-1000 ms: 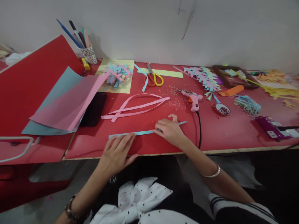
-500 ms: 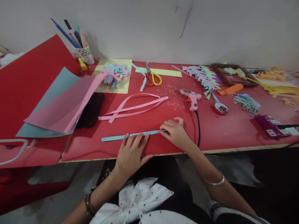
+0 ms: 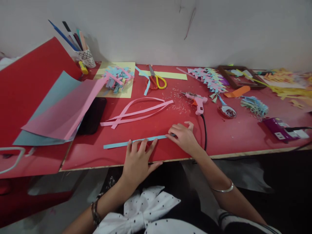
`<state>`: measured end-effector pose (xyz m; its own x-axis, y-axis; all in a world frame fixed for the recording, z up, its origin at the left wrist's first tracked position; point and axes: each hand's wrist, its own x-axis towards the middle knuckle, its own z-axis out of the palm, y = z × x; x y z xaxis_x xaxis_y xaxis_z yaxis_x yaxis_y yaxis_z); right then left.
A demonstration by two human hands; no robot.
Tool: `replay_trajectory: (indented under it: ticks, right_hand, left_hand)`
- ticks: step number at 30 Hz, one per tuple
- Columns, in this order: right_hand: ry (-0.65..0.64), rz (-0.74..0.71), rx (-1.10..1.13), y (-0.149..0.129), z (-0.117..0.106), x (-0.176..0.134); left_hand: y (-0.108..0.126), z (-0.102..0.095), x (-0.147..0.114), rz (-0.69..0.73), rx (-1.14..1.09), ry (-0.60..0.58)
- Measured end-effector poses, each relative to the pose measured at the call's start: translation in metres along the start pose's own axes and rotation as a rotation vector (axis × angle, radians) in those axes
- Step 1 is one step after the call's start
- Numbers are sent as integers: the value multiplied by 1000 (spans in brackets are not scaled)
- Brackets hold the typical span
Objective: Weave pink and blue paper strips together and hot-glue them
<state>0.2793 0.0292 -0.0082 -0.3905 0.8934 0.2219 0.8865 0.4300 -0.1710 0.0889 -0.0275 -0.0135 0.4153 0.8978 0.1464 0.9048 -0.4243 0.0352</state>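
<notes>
A narrow light blue paper strip (image 3: 115, 145) lies flat along the front of the red table. My left hand (image 3: 136, 162) rests on its middle, fingers spread and fingertips pressing it down. At the strip's right end, my right hand (image 3: 184, 139) is closed, with thumb and fingers pinching it. Something small and dark shows between those fingers, too hidden to name. Beyond the strip, long pink paper strips (image 3: 136, 113) lie crossed over one another. A pink glue gun (image 3: 198, 102) lies on its side past my right hand, its black cord running towards the table's front edge.
Scissors (image 3: 160, 82) lie at the back beside a pile of cut paper pieces (image 3: 117, 78). Pink and blue sheets (image 3: 56, 113) overlap a black phone (image 3: 92, 117) on the left. A spoon (image 3: 228, 111), paper garland (image 3: 207, 78) and purple power socket box (image 3: 279, 129) are on the right.
The view has shifted slightly, so the table's things sit a little further left. Both hands keep nearly the same places on the blue strip.
</notes>
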Motion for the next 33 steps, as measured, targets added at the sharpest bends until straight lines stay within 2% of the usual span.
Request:
replay_trajectory:
  ticks: [10,16,21,23,25,26,29,33]
  right_hand:
    - [15,58,-8,31,-11,-18]
    - [88,201,-69,28,-10,-22]
    - [233,320,-280,10,-11,-28]
    - [252,239,-318,-7,-10,-31]
    - [160,18,-268,-27,-8,-33]
    - [134,-26,-255,-36,-6,-34]
    - [26,-61,-220,-52,-1,-35]
    - [-40,-23,-194,-49,2,-37]
  left_hand:
    - [0,-1,0,6,-13,12]
    - [-1,-1,0,12,30,8]
    - [0,-1,1,19,19,18]
    - [0,-2,1,11,14,12]
    - [1,-3,1,1,12,6]
    - [1,-3,1,-1,12,6]
    - [0,-2,1,5,13,8]
    - [0,0,0,10,25,16]
